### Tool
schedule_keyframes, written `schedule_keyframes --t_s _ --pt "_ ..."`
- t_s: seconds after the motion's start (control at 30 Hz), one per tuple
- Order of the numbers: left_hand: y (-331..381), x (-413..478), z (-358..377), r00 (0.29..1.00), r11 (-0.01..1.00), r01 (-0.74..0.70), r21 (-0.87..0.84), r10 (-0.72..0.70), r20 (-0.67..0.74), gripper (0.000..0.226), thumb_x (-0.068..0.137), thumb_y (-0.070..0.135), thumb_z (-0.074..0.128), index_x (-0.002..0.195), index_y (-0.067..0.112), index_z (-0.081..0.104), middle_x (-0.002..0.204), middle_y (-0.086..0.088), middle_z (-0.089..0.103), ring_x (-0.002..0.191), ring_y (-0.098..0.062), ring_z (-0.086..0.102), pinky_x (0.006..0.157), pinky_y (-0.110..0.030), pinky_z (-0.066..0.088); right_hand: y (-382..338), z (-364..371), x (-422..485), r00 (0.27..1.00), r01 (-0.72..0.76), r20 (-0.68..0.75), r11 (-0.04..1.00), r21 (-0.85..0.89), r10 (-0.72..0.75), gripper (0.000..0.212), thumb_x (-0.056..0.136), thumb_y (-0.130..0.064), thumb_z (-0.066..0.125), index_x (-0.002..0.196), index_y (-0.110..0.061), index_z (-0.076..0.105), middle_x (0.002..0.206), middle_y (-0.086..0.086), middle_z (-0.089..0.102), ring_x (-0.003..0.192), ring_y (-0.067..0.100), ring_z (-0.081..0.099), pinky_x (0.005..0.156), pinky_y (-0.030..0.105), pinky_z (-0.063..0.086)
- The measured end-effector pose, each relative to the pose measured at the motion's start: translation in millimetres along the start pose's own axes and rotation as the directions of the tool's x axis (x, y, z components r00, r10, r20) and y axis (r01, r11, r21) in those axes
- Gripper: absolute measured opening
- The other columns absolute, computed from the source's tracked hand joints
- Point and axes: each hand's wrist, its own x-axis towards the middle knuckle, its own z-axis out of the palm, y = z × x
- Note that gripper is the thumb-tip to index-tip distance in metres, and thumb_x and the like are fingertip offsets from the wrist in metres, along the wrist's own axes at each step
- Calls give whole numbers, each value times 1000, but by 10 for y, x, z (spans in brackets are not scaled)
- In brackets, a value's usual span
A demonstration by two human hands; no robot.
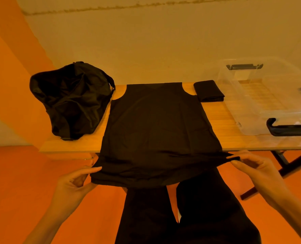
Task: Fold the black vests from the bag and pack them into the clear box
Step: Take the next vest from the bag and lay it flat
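Black vest (156, 124) flat on table (222, 120) (hem overhanging); L hand (75, 180) + R hand (251, 164) pinching hem corners

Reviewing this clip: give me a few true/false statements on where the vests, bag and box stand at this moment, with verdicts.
1. The left hand and right hand each pinch a bottom corner of the spread vest. True.
2. The folded vest is packed inside the clear box. False: it lies on the table beside the box, and no vest shows inside.
3. The black bag sits at the table's left end. True.
4. The spread vest is already folded in half. False: it lies flat and open, its hem past the near edge.
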Motion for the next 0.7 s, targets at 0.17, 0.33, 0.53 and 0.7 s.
schedule_keyframes --t_s 0.17,0.33,0.53,0.7 --pt "-19 37 51 993 995 -94 29 91 75 42 75 -16 70 113 2 72 104 -5 74 116 -25 67 103 -35 53 107 14 48 999 14 -32 1000 -5 -14 13 81 -18 68 90 -19 77 100 6 70 101 21 66 89 26 52" --pt "81 -9 48 993 993 -115 35 114 16 46 76 47 85 103 10 80 92 -7 74 93 -29 72 83 -37 60 161 42 72 999 33 -39 999 18 -33 11 80 -17 69 87 -20 78 98 4 70 100 17 66 89 23 53" --pt "192 -14 42 998 995 -55 88 54 18 18 80 12 75 89 26 83 75 -2 74 76 -24 72 69 -34 57 182 39 114 998 56 -43 998 13 -55 18 86 -10 68 78 -25 76 87 -3 66 89 9 63 81 15 51" --pt "252 -78 -10 991 990 102 -97 -93 91 26 79 35 87 99 20 80 114 -9 73 115 -24 68 98 -40 55 212 61 91 999 47 -25 999 5 -46 10 86 -14 68 86 -20 77 93 3 70 93 13 65 84 18 51"
